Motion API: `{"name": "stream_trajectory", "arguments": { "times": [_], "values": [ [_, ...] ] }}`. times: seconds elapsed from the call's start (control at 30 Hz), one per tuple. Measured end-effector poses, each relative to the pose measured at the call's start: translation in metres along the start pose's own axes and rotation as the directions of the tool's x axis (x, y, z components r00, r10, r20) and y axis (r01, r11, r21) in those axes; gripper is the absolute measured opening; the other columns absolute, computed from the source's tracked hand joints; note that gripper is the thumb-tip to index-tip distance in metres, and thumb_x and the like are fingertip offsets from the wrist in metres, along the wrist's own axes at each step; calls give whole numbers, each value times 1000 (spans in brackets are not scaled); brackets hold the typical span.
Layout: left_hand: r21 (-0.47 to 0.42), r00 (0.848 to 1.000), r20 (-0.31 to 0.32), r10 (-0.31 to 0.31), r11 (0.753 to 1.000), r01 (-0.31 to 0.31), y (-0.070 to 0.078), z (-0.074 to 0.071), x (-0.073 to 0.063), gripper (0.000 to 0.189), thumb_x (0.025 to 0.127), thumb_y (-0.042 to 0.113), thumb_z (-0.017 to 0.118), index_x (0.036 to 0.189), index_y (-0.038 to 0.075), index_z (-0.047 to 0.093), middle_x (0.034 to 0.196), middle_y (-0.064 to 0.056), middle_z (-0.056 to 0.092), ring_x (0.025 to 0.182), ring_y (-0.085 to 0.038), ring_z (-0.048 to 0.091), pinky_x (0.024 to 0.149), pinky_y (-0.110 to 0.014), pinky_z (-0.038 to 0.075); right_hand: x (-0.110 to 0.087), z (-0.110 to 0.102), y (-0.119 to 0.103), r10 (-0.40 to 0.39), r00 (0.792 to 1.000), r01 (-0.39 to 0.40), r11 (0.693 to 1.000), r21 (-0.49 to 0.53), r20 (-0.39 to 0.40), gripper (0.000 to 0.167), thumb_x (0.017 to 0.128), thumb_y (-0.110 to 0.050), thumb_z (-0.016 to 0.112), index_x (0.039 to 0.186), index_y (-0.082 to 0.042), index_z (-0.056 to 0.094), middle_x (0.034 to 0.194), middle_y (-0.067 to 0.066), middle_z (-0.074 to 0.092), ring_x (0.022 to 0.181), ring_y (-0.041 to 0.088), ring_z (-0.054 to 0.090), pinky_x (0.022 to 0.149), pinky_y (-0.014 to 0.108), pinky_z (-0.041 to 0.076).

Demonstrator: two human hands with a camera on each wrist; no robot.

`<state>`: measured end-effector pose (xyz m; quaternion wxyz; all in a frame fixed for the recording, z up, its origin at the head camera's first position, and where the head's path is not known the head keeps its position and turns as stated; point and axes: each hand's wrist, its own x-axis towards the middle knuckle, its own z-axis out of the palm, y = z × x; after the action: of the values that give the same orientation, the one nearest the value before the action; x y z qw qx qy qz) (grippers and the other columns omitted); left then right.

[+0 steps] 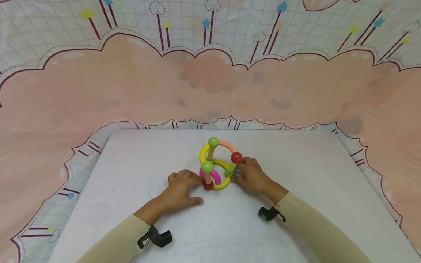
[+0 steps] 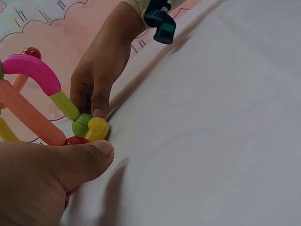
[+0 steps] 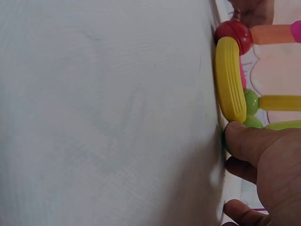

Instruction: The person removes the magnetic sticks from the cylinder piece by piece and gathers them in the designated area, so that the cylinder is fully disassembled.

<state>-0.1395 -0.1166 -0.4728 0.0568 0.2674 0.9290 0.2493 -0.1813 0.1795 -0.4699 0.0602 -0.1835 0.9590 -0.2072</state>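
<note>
A ball-and-rod building toy stands on the white table as an open frame. Its upper ring has a yellow curved rod (image 1: 204,153), a peach curved rod (image 1: 227,145) and a red ball (image 1: 236,157). Upright rods link it to a lower ring with a yellow curved rod (image 3: 230,79) and a magenta curved rod (image 1: 215,177). My right hand (image 1: 252,176) pinches the lower green ball (image 2: 81,125) at the right corner. At the left corner, my left hand (image 1: 184,186) has its fingertips against the frame by the lower red ball (image 1: 208,185), its thumb stretched out apart.
The white table (image 1: 148,153) extends around the toy. A patterned peach-and-white cloth (image 1: 148,87) hangs behind and shows along the sides. Black cameras sit on both wrists, the left camera (image 1: 159,237) and the right camera (image 1: 268,213).
</note>
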Motion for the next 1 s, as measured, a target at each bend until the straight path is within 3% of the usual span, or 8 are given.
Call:
{"name": "stream_trajectory", "arguments": {
  "times": [0.4,0.77,0.9,1.0],
  "values": [
    [19,999,-17,38,999,-38,8,6,-3,66,78,40,88,137,22,66,120,1,61,127,-28,45,103,-60,22,7,-3,3,28,1000,-28,1000,15,-2,36,92,-26,79,123,-11,72,133,13,58,130,35,45,108,54,39],
    [33,999,23,35,999,-36,10,7,-4,67,80,43,86,140,26,63,123,4,61,127,-23,44,104,-59,20,7,0,7,56,998,-55,998,30,-29,32,92,-24,77,121,-10,73,131,15,60,129,36,47,106,54,42],
    [52,1000,22,15,999,-16,8,1,-4,59,82,43,86,135,27,66,126,5,62,128,-23,46,105,-60,20,-1,-6,5,146,988,-142,986,84,-41,30,95,-25,73,120,-8,73,124,10,65,122,32,55,104,53,46],
    [41,1000,-9,-9,999,10,8,-8,-4,52,83,41,86,128,23,68,128,3,63,130,-24,49,108,-60,21,-11,-16,2,226,972,-216,966,141,-60,28,98,-26,69,119,-9,72,113,5,70,108,26,63,95,48,52]
  ]
}}
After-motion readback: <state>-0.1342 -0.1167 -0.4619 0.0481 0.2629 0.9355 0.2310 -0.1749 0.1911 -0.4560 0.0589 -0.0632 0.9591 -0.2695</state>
